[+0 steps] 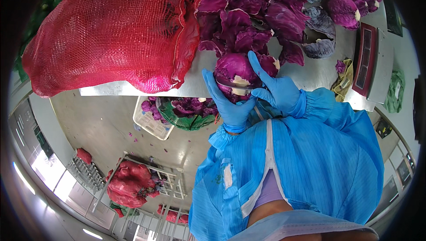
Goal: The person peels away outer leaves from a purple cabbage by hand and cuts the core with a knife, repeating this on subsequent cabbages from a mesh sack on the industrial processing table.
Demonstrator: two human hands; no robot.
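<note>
A head of red cabbage (233,64) is between my hands at the table's front edge, its pale cut stem (241,80) turned towards me. Against its left side and underside rests my blue-gloved left hand (228,103), fingers stretched along it. My right hand (279,89), also gloved in blue, grips a knife (233,85) whose handle is hidden in the palm. The thin blade lies across the stem. My right index finger reaches up along the cabbage. Loose purple leaves (246,24) are heaped just beyond the head.
A full red mesh sack (113,31) covers the steel table's (109,89) left side. Trimmed cabbages (344,8) are piled at the far right, near a red-fronted scale (362,61) and a yellowish cloth (342,79). Below stand a white crate (151,129) and a green mesh bag (189,122) of leaves.
</note>
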